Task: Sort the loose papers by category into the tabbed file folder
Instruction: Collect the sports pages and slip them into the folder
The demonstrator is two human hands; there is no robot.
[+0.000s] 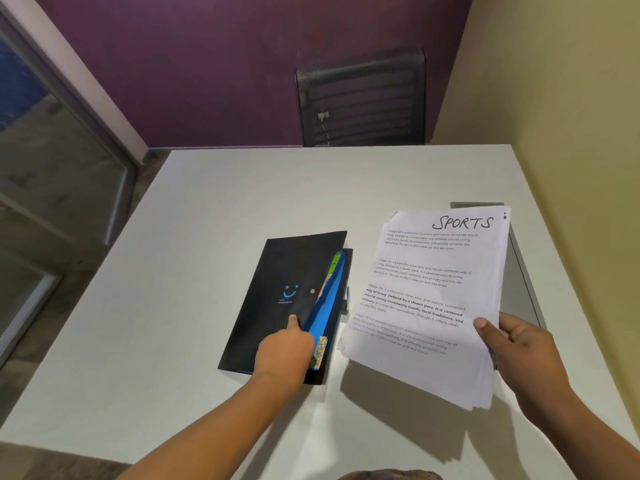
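Head view: where's the folder lying, and what are the hands doing?

— Black tabbed file folder (277,306) is lying flat on the white table (225,202), toward 6 o'clock of its middle. Left hand (287,348) is gripping the cover's free edge: thumb pressing on top, fingers tucked under and hidden. Cover is lifting slightly, showing a blue divider (329,306) inside.

Right hand?

— Right hand (512,344) is pinching the stack of white printed papers (426,306) at its 4 o'clock corner, thumb on top, fingers curling underneath. Stack is hovering at 3 o'clock of the folder, apart from it, and partly covering a flat grey object (523,271).

Any readable text?

— Top sheet is showing "SPORTS" handwritten at its 1 o'clock corner. Printed paragraphs are starting "Village life is a peaceful, close-knit, and nature-connected way of living." Cover is carrying a blue smile logo (290,292); the small print under it is too tiny. Green tab (335,263) and a pale tab (320,351) are poking out, lettering not legible.

How to do this step well?

— My read: the cover is opening so the tabs can be checked. Better swinging it fully toward 9 o'clock so every tab is facing up, then matching SPORTS to its tab before sliding the sheet in. One-corner pinch is letting the stack sag and fan, so sheets are risking slipping; setting it down first seems safer.
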